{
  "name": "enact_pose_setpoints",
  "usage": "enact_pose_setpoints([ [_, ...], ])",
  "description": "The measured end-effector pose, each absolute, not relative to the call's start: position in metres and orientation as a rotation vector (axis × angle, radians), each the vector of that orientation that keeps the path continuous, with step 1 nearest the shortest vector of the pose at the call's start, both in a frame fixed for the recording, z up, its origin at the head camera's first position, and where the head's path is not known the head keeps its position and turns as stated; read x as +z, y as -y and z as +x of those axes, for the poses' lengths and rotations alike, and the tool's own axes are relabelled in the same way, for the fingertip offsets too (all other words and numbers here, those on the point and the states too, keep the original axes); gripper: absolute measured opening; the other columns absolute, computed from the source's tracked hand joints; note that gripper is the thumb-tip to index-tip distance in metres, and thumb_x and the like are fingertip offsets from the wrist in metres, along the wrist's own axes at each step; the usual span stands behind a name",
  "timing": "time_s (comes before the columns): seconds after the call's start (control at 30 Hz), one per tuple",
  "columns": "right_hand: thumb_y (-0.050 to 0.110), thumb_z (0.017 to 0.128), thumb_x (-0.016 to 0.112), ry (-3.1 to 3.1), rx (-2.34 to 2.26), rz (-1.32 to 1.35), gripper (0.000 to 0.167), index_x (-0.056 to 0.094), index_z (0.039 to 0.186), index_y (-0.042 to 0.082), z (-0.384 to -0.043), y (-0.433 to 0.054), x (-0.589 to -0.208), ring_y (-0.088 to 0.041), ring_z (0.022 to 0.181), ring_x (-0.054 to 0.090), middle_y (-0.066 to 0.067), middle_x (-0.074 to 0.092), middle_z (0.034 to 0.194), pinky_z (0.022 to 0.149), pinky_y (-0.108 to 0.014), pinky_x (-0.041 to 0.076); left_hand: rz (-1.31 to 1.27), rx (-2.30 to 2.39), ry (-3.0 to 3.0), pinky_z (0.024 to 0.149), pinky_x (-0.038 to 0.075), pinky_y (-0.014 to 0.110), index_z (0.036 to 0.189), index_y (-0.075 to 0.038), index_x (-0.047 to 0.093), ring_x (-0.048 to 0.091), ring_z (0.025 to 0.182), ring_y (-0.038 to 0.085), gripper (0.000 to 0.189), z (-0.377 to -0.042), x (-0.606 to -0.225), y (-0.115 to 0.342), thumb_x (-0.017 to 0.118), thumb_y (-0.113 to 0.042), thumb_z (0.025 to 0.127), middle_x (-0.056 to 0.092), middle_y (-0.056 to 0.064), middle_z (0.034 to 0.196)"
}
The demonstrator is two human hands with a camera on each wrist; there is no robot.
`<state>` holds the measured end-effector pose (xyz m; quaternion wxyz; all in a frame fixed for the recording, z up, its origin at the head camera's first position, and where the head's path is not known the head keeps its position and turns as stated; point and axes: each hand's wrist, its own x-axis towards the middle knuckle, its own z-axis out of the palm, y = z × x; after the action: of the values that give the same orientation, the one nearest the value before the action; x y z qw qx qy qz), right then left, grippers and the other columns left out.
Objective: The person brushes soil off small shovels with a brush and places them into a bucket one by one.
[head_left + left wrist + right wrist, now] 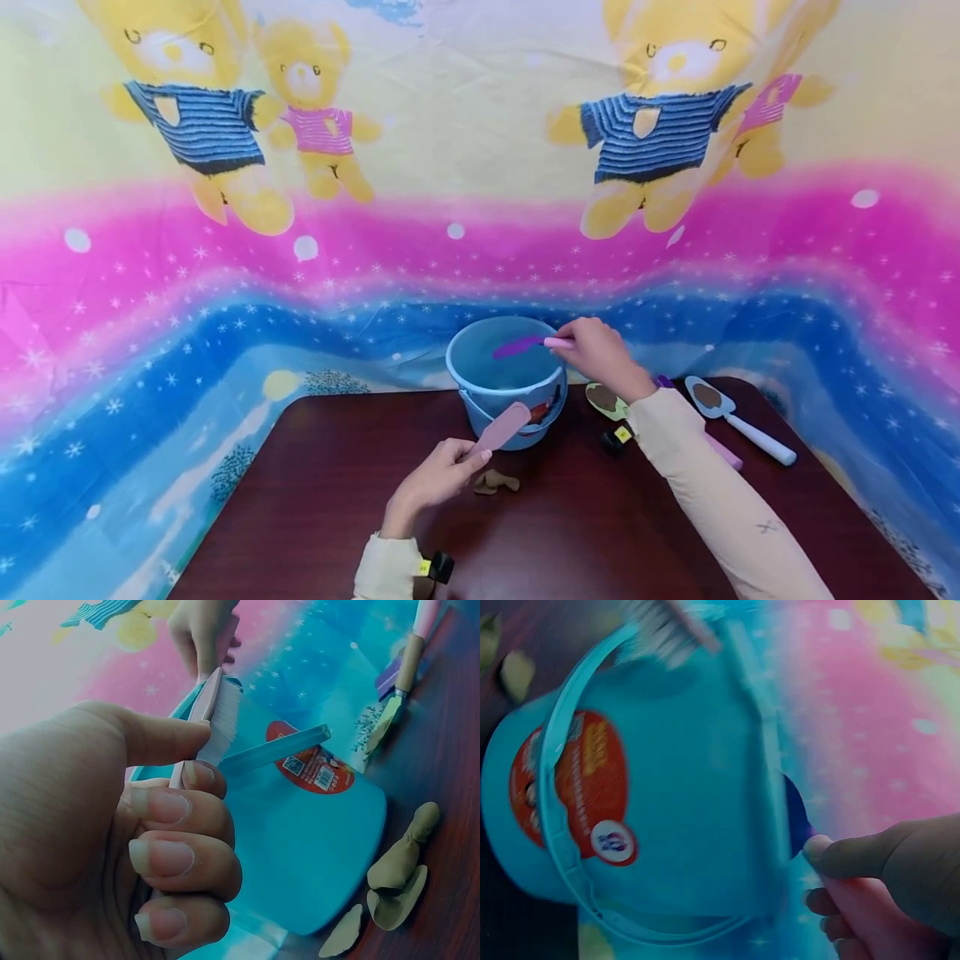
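My left hand (435, 479) grips a pink brush (501, 429) between thumb and curled fingers; its white bristles (225, 724) show in the left wrist view. The brush overlaps the front of a light blue bucket (480, 408) in the head view. My right hand (603, 357) holds the pink handle of a small purple-bladed shovel (517, 347) at the bucket's right rim, with the blade over the opening. In the right wrist view part of that purple blade (798, 817) is hidden behind the rim. The bucket stands upright, its handle (559, 720) hanging down outside.
Several tan, clay-like pieces (497, 482) lie on the dark table (337, 467) before the bucket. To the right are a white-handled trowel (750, 429) and a green trowel (604, 402), both with brown on their blades, and a pink handle (723, 452). A bear-printed cloth (465, 167) hangs behind.
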<state>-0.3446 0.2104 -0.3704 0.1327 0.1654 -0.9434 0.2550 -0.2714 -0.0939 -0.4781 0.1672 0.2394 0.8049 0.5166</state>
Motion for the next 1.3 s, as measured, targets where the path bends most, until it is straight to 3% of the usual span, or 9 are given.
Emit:
enact_pose_setpoints([
  [0.17,0.025,0.099,0.069,2.782,0.609,0.539,0.022,0.079,0.104,0.007,-0.366,-0.195,-0.375,-0.016,0.058,0.059,-0.006,0.073,0.079,0.059,-0.035,0.049,0.676,1.447,-2.308,0.049,0.037,0.028,0.099,-0.001,0.069,0.039,0.053,0.014,0.037,-0.272,-0.479,0.091,0.056,-0.035,0.105,0.048,0.001,0.063],
  [0.47,0.021,0.097,0.071,2.831,0.309,0.657,0.017,0.08,0.102,0.008,-0.39,-0.181,-0.384,-0.02,0.078,0.07,-0.007,0.077,0.095,0.069,-0.039,0.058,0.656,1.421,-2.333,0.049,0.035,0.029,0.099,0.0,0.071,0.038,0.054,0.015,0.039,-0.273,-0.479,0.09,0.058,-0.036,0.104,0.048,0.003,0.063],
  [0.7,0.019,0.094,0.074,2.838,0.156,0.797,0.011,0.079,0.091,0.01,-0.406,-0.173,-0.386,-0.014,0.068,0.062,-0.002,0.072,0.081,0.065,-0.034,0.053,0.669,1.379,-2.376,0.049,0.034,0.028,0.104,0.0,0.071,0.037,0.053,0.013,0.04,-0.276,-0.481,0.09,0.058,-0.037,0.104,0.047,0.001,0.062],
  [0.97,0.021,0.098,0.07,2.879,0.148,0.813,0.02,0.072,0.082,0.01,-0.414,-0.166,-0.395,-0.014,0.064,0.056,0.001,0.061,0.068,0.06,-0.032,0.045,0.661,1.383,-2.381,0.05,0.036,0.027,0.101,0.002,0.07,0.04,0.053,0.013,0.04,-0.276,-0.482,0.09,0.057,-0.036,0.104,0.048,0.0,0.063],
  [1.3,0.019,0.1,0.067,2.995,0.164,0.839,0.015,0.07,0.092,0.006,-0.413,-0.163,-0.401,-0.017,0.073,0.062,-0.004,0.065,0.082,0.075,-0.039,0.054,0.69,1.355,-2.41,0.049,0.036,0.026,0.101,0.0,0.069,0.04,0.052,0.011,0.039,-0.276,-0.484,0.093,0.056,-0.037,0.105,0.049,0.001,0.064],
])
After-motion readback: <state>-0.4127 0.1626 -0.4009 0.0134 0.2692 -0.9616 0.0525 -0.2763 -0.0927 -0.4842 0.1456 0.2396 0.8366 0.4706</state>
